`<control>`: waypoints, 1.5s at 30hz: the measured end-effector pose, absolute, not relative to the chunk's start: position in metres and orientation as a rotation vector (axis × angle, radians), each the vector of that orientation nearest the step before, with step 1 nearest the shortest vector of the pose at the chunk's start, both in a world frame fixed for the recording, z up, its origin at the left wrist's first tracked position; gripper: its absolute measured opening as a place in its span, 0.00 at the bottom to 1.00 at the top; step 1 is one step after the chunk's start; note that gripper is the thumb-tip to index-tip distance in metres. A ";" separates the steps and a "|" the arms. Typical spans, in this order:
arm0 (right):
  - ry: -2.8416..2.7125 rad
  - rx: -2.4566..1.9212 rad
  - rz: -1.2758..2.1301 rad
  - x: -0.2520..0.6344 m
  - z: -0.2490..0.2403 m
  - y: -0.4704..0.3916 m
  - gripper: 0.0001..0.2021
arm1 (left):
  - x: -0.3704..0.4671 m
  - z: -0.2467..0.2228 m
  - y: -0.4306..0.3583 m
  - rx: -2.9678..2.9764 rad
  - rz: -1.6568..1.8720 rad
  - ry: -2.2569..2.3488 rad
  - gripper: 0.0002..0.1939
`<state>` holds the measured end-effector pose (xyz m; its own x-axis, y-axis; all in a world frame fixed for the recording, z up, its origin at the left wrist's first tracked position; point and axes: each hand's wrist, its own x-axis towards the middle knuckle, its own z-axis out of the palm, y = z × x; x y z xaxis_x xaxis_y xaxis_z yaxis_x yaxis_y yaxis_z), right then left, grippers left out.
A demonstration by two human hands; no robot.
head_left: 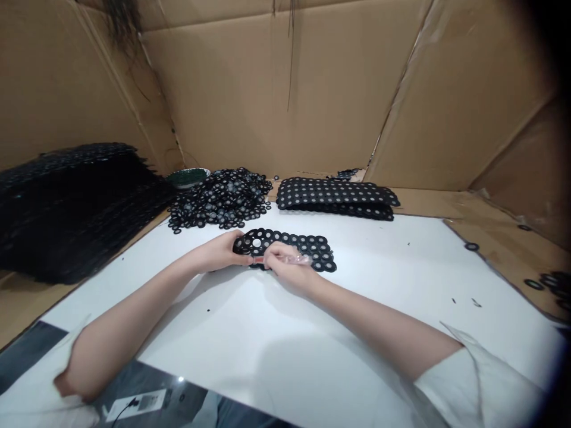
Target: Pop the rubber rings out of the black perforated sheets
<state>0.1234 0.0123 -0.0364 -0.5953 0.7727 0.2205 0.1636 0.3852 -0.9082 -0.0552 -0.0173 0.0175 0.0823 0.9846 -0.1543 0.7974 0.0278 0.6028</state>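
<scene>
A black sheet of joined rings (319, 249) lies on the white work surface in front of me. My left hand (227, 251) grips its left end, with the thumb at the near edge and fingers on the far edge. My right hand (285, 264) is closed around a thin clear and reddish pen-like tool (294, 260). The tool's tip points left, close to my left thumb, at the near edge of the sheet. Whether the tip touches a ring is too small to tell.
Behind are a heap of loose black rings (223, 199), a green-filled dish (188, 177) and a folded ring sheet (334, 196). A tall black stack (75, 208) stands at left. Loose rings (534, 284) lie at right. Cardboard walls (276, 89) enclose the back.
</scene>
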 end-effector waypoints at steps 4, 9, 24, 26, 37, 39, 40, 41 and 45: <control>-1.770 -0.827 1.367 0.131 -0.038 0.016 0.10 | -0.057 0.011 -0.012 1.885 0.373 1.745 0.14; -1.939 -0.836 1.206 0.134 -0.037 0.016 0.11 | -0.061 0.012 -0.009 1.756 0.455 1.675 0.14; -2.141 -0.724 0.923 0.124 -0.045 0.011 0.11 | -0.031 0.010 -0.026 1.537 0.699 1.829 0.16; -2.163 -0.728 0.898 0.123 -0.046 0.010 0.11 | -0.026 0.014 -0.031 1.490 0.716 1.813 0.15; -1.938 -0.814 1.309 0.130 -0.038 0.023 0.09 | -0.042 0.013 -0.014 1.296 0.684 1.779 0.16; -1.779 -0.800 1.466 0.131 -0.041 0.028 0.09 | -0.044 0.013 -0.013 1.270 0.694 1.761 0.16; -1.698 -0.802 1.526 0.131 -0.043 0.030 0.09 | -0.045 0.013 -0.013 1.257 0.696 1.753 0.15; -1.642 -0.806 1.557 0.131 -0.044 0.031 0.08 | -0.046 0.014 -0.012 1.244 0.696 1.748 0.15; -1.652 -0.835 1.500 0.131 -0.045 0.029 0.09 | -0.049 0.014 -0.011 1.185 0.675 1.711 0.16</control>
